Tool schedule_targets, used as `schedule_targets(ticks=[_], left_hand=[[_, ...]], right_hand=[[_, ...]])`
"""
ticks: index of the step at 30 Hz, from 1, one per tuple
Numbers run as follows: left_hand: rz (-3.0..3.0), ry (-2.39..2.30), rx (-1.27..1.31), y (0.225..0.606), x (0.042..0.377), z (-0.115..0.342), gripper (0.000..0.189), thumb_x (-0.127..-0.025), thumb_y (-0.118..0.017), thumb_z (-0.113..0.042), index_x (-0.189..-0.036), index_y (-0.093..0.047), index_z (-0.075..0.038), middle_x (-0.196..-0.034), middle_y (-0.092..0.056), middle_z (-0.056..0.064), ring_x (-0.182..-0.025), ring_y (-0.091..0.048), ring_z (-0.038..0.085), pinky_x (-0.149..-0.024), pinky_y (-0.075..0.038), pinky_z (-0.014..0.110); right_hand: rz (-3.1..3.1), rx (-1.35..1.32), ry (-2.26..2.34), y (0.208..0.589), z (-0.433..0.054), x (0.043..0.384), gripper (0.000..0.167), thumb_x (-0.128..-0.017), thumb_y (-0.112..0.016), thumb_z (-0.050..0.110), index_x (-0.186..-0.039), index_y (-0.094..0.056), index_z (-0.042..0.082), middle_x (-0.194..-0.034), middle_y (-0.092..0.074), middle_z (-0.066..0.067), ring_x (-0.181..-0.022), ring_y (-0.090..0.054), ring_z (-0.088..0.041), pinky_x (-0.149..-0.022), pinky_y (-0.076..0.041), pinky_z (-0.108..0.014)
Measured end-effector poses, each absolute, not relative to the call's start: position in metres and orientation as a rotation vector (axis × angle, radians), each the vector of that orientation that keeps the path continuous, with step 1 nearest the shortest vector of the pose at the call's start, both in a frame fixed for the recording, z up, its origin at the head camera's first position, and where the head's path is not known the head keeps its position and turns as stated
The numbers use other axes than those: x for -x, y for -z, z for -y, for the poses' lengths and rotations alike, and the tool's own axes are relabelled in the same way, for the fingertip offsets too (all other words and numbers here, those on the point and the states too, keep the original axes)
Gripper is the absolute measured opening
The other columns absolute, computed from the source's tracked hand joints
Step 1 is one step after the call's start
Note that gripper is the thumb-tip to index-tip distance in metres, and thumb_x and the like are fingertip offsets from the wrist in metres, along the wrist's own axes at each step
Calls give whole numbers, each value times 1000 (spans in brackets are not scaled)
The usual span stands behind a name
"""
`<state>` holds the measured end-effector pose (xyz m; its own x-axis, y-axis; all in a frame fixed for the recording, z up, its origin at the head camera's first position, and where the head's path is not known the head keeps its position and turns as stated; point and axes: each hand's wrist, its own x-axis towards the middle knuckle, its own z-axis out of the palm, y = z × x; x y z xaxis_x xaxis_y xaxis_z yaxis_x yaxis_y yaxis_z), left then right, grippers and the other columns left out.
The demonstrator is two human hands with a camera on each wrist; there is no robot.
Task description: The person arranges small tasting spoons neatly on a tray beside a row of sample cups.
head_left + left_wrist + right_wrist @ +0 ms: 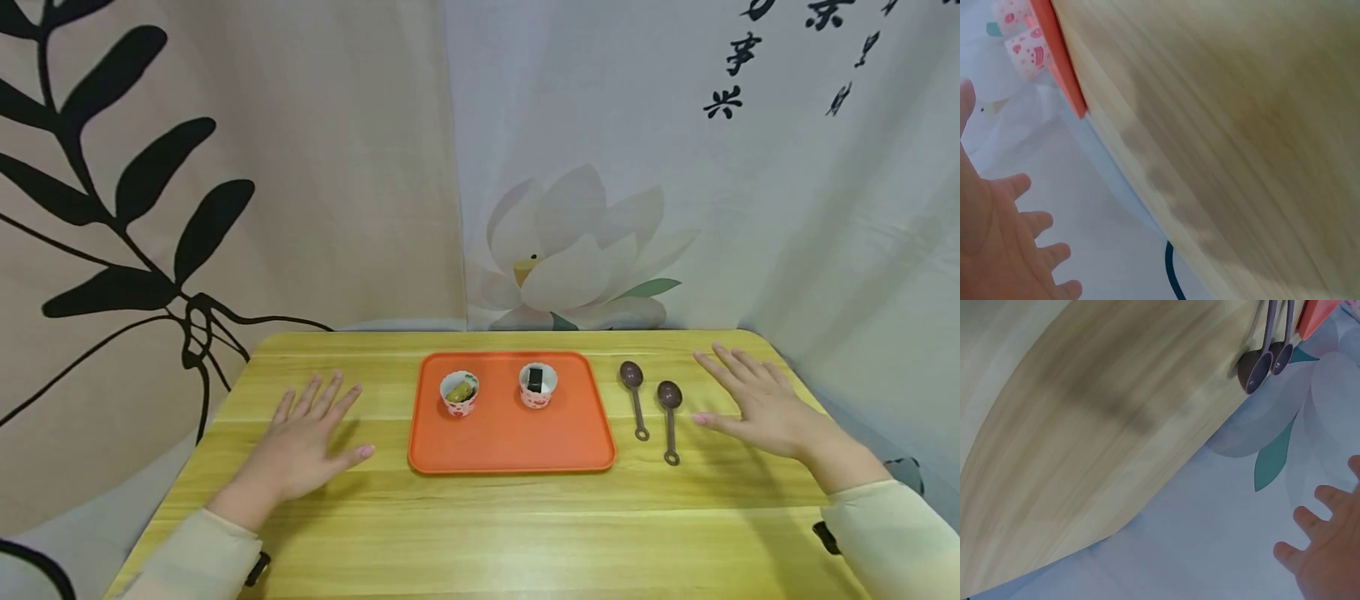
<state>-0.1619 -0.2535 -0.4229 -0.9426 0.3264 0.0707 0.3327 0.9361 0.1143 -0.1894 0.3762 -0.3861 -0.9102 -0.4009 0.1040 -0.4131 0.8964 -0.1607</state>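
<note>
My left hand [303, 446] hovers over the table left of an orange tray [517, 446], fingers spread and straight, holding nothing. On the other side my right hand [761, 408] is likewise spread and holds nothing, closest to two dark brown spoons. One spoon [635, 396] lies beside the tray's right edge; the other spoon [671, 417] lies a little nearer and further right. A small patterned paper cup [460, 407] with something green-yellow in it stands on the tray's left part. Another patterned cup [537, 400], holding a black and white piece, stands right of it.
The wooden table [480, 533] has a light yellow grain and rounded far corners. Directly behind it hangs a pale curtain [360, 167] with leaf and flower prints. A dark curved cable-like thing [37, 562] shows at the lower left.
</note>
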Motion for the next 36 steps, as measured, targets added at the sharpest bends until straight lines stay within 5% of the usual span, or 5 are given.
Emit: schedule_targets(ticks=[36], left_hand=[[3033, 290, 600, 429, 160, 208, 90, -93, -51, -69, -160, -26, -16, -165, -14, 14, -151, -10, 43, -117, -4, 64]], right_hand=[[3052, -706, -382, 410, -320, 192, 96, -92, -62, 61, -162, -17, 13, -167, -10, -16, -150, -9, -45, -117, -2, -65]])
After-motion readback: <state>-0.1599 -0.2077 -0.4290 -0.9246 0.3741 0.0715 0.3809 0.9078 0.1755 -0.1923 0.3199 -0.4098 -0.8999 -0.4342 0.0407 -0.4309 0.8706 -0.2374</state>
